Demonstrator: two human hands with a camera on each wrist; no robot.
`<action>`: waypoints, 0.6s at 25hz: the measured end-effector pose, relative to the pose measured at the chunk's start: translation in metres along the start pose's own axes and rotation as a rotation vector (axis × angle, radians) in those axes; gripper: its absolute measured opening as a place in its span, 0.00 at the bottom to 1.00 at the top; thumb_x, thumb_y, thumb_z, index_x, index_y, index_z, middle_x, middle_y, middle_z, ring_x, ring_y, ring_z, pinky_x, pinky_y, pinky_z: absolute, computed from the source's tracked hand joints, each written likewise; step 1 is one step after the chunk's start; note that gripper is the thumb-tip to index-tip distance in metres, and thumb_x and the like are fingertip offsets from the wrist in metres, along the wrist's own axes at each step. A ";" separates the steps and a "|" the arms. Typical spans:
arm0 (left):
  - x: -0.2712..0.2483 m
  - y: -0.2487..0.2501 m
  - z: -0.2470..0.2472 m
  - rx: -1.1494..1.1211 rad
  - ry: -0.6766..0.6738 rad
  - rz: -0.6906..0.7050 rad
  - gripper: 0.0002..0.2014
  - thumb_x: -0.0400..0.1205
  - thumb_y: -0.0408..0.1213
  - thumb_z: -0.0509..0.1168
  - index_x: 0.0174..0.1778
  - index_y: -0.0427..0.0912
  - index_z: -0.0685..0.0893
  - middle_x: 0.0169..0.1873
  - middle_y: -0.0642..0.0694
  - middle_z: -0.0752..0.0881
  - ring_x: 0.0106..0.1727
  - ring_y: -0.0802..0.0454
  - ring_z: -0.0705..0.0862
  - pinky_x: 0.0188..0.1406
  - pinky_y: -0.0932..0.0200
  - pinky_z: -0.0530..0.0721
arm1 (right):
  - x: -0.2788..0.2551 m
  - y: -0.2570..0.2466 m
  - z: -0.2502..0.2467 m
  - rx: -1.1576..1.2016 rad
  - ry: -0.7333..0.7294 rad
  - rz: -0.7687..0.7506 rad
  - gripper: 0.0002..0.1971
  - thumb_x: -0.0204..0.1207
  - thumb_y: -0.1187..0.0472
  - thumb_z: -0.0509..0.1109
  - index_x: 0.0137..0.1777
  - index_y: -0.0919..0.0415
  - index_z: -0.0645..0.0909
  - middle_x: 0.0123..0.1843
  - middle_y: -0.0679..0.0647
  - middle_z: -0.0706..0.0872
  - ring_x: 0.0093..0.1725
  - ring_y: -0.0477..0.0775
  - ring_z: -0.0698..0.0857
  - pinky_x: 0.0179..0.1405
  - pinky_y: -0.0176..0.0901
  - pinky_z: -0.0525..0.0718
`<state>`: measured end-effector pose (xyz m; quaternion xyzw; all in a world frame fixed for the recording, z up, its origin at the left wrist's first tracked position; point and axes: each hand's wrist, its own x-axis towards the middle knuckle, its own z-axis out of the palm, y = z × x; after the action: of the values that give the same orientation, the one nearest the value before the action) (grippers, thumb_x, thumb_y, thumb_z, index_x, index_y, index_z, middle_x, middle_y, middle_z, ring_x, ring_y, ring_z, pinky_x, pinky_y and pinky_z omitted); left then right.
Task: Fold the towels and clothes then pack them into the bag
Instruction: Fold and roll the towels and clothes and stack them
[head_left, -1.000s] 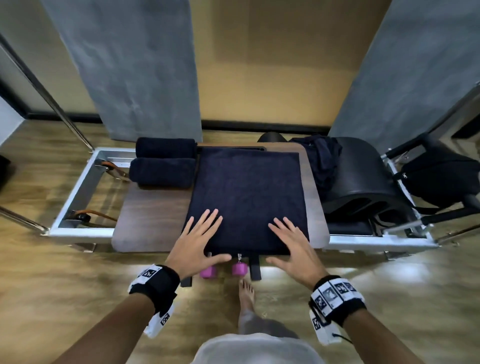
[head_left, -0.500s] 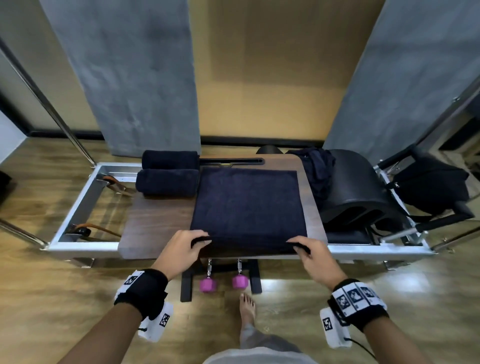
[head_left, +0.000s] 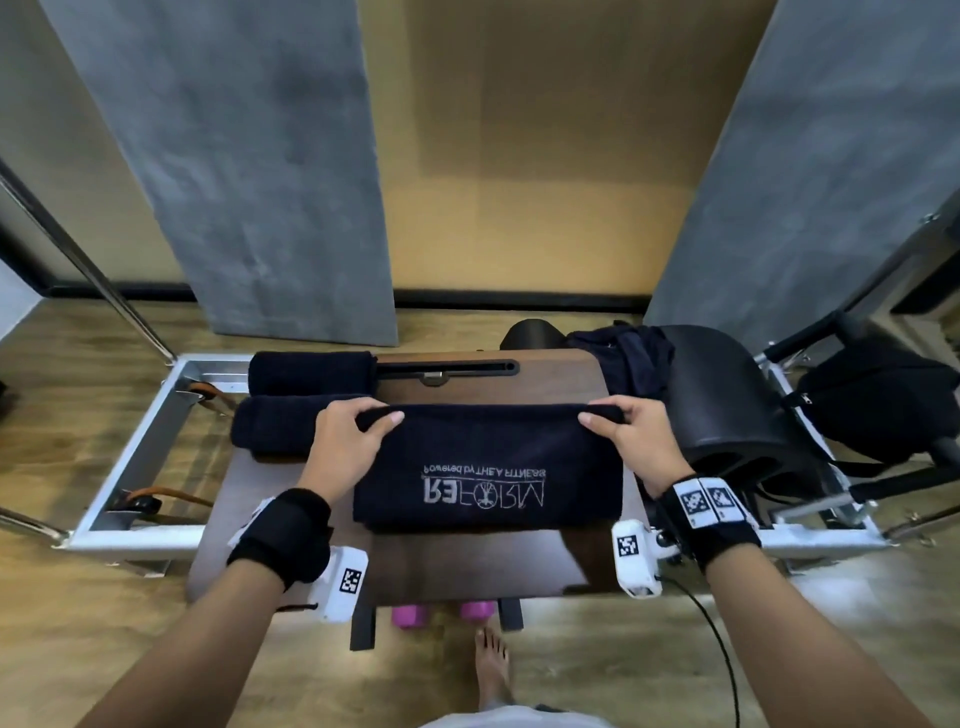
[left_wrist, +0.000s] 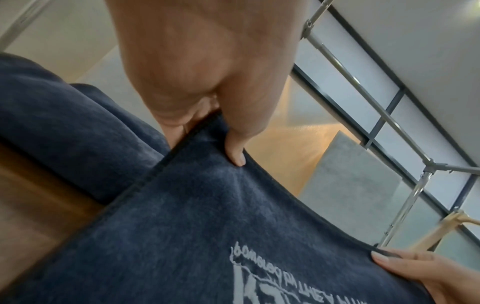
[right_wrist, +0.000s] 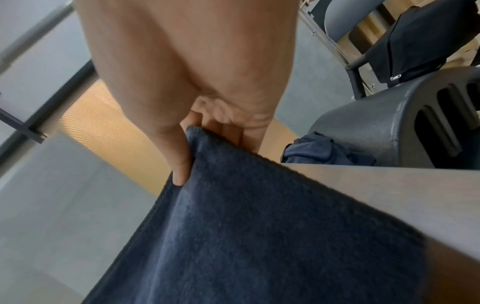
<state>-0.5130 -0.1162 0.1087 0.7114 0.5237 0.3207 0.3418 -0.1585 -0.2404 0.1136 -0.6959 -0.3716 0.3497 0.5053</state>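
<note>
Lettering on the dark navy terry towel (head_left: 488, 467) reads upside down from my head view: a large pale "REFORMER" with a small figure in place of one letter, and a thinner line that begins "Powered by" and ends, I think, in "FITNESS"; the middle words I cannot read surely. The towel lies on the dark brown wooden counter (head_left: 467, 561), folded double, with its long axis running left to right and its top of the print toward me. My left hand (head_left: 343, 441) pinches the far left corner, thumb on top and fingers (left_wrist: 235, 152) curled under the hem. My right hand (head_left: 631, 441) pinches the far right corner in the same way, with the thumb pressed into the cloth (right_wrist: 182, 164). Both corners are a little raised from the layer below.

Two rolled dark navy towels (head_left: 311, 371) lie just beside it on the far left of the counter, also long from left to right. A crumpled dark blue garment (head_left: 631, 358) sits at the far right corner, against a black moulded arc-shaped barrel (head_left: 727, 400). A black fabric bag (head_left: 872, 400) hangs on the metal frame further right. Two pink dumbbells (head_left: 441, 613) lie on the floor under the counter's near edge.
</note>
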 end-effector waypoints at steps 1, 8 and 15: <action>0.009 0.001 0.004 0.029 0.015 -0.023 0.02 0.84 0.39 0.78 0.47 0.45 0.94 0.43 0.56 0.93 0.49 0.62 0.90 0.49 0.74 0.80 | 0.013 -0.001 0.004 -0.014 -0.001 0.016 0.06 0.75 0.68 0.82 0.51 0.66 0.92 0.52 0.66 0.93 0.51 0.55 0.91 0.66 0.65 0.88; 0.021 0.012 0.051 0.203 0.046 0.126 0.13 0.89 0.40 0.70 0.68 0.44 0.87 0.63 0.54 0.83 0.63 0.57 0.83 0.69 0.56 0.81 | 0.055 0.015 0.021 -0.327 0.075 -0.100 0.11 0.77 0.69 0.79 0.55 0.55 0.92 0.53 0.47 0.93 0.56 0.47 0.89 0.64 0.49 0.87; -0.051 0.000 0.104 0.258 -0.399 0.218 0.11 0.91 0.53 0.62 0.49 0.53 0.82 0.46 0.59 0.79 0.49 0.60 0.80 0.54 0.53 0.83 | 0.019 0.040 0.028 -0.606 -0.147 -0.163 0.12 0.77 0.75 0.71 0.45 0.61 0.94 0.47 0.50 0.92 0.51 0.51 0.89 0.62 0.47 0.86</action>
<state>-0.4411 -0.1814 0.0453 0.8505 0.4026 0.1396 0.3083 -0.1671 -0.2203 0.0666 -0.7556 -0.5487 0.2309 0.2733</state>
